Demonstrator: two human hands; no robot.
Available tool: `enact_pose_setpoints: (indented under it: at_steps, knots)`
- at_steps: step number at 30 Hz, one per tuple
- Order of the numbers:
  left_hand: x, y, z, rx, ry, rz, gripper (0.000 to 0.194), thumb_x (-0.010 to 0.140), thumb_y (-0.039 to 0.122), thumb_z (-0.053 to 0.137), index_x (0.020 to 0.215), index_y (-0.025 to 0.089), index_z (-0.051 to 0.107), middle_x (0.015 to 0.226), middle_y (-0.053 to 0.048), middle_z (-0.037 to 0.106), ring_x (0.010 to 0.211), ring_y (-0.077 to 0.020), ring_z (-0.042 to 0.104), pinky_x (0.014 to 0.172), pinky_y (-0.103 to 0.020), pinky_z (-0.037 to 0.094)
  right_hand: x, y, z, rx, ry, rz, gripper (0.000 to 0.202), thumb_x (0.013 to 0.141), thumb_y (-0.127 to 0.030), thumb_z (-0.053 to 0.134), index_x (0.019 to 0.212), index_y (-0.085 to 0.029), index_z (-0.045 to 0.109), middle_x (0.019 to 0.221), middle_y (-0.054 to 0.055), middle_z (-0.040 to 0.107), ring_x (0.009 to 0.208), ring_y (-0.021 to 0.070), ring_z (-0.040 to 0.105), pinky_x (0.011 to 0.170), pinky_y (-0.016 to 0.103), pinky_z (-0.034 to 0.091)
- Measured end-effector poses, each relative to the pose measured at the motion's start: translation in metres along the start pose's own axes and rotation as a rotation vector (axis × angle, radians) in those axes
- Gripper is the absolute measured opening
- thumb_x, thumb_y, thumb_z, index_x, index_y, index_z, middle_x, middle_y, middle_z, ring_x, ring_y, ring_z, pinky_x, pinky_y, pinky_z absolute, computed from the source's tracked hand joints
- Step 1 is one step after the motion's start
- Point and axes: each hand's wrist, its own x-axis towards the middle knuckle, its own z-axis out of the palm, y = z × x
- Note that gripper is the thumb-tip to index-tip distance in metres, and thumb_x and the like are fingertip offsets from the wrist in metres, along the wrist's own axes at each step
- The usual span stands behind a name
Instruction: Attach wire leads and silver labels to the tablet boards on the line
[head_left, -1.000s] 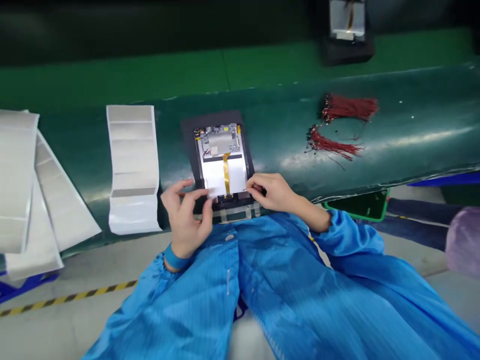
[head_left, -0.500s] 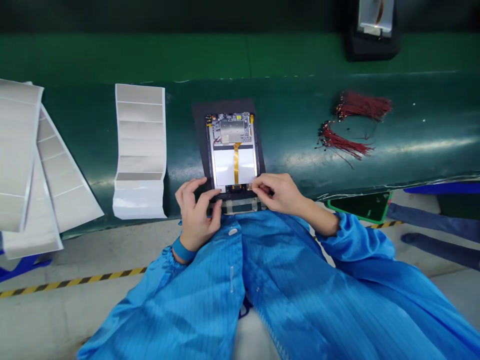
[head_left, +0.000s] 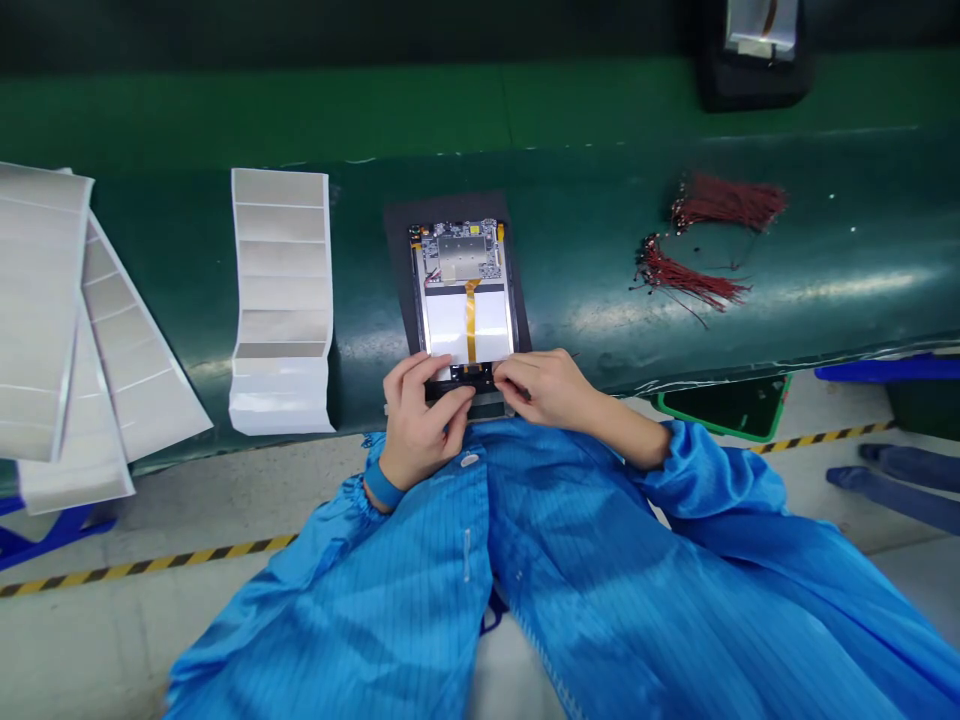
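An opened tablet (head_left: 489, 320) lies on a black pad (head_left: 401, 270) in front of me, its circuit board (head_left: 461, 255) at the far end. Below the board an orange ribbon cable (head_left: 471, 325) runs down over the silvery battery. My left hand (head_left: 420, 415) rests at the near left corner of the tablet, fingers apart, the fingertips touching its near edge. At the near right corner my right hand (head_left: 551, 388) has thumb and forefinger pinched together. What is between those fingertips, if anything, is too small to make out.
Sheets of silvery stickers (head_left: 281, 250) lie left on the green mat, with more sheets (head_left: 45, 320) farther left. Two bundles of red wires (head_left: 727, 203) lie at the right. Another opened device (head_left: 761, 30) sits on a black block. A green-rimmed tray (head_left: 727, 408) shows below the table edge.
My left hand has moved right along the tablet's near edge, towards its middle. My right hand has shifted slightly left, still pinched at the near right corner.
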Motion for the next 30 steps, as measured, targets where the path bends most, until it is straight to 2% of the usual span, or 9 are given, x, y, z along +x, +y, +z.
enact_pose_setpoints:
  at_steps: [10,16,22,26,30]
  knots:
    - [0.007,0.004,0.003,0.045,-0.073,0.092,0.038,0.087,0.016,0.073,0.121,0.030,0.078,0.146,-0.013,0.060,0.138,-0.0361,0.048,0.108,-0.057,0.050,0.001,-0.001,-0.001,-0.050,-0.002,-0.038,0.019,0.101,-0.019,0.050,0.089,-0.018,0.066,0.080,0.004,0.072,0.069,0.0162,0.061,0.063,0.030,0.034]
    - [0.013,0.010,0.005,0.145,-0.018,0.206,0.028,0.087,0.012,0.070,0.111,0.023,0.078,0.137,-0.014,0.067,0.136,-0.0339,0.049,0.103,-0.050,0.051,0.001,-0.001,-0.003,-0.042,-0.016,-0.054,0.018,0.103,-0.017,0.050,0.093,-0.017,0.066,0.082,0.005,0.072,0.072,0.0170,0.062,0.065,0.031,0.036]
    - [0.021,0.023,0.008,0.204,-0.062,0.183,0.017,0.094,0.012,0.063,0.103,0.020,0.076,0.143,-0.013,0.067,0.141,-0.0333,0.050,0.108,-0.050,0.045,-0.003,0.003,-0.011,0.073,-0.059,0.009,0.013,0.103,-0.019,0.054,0.113,-0.018,0.062,0.102,0.007,0.075,0.084,0.0189,0.066,0.070,0.030,0.042]
    - [0.018,0.023,0.010,0.215,-0.076,0.176,0.022,0.098,0.012,0.058,0.104,0.020,0.077,0.152,-0.012,0.062,0.149,-0.0315,0.046,0.117,-0.050,0.039,-0.004,0.006,-0.012,0.123,-0.040,0.015,0.008,0.101,-0.019,0.056,0.108,-0.019,0.060,0.100,0.006,0.074,0.082,0.0187,0.065,0.071,0.029,0.041]
    - [0.006,0.014,0.008,0.149,0.013,0.163,0.035,0.092,0.007,0.065,0.118,0.028,0.076,0.148,-0.010,0.065,0.147,-0.0301,0.045,0.115,-0.049,0.042,-0.004,0.008,-0.007,0.137,-0.010,-0.005,0.005,0.100,-0.019,0.056,0.102,-0.019,0.060,0.094,0.005,0.072,0.079,0.0181,0.062,0.070,0.029,0.041]
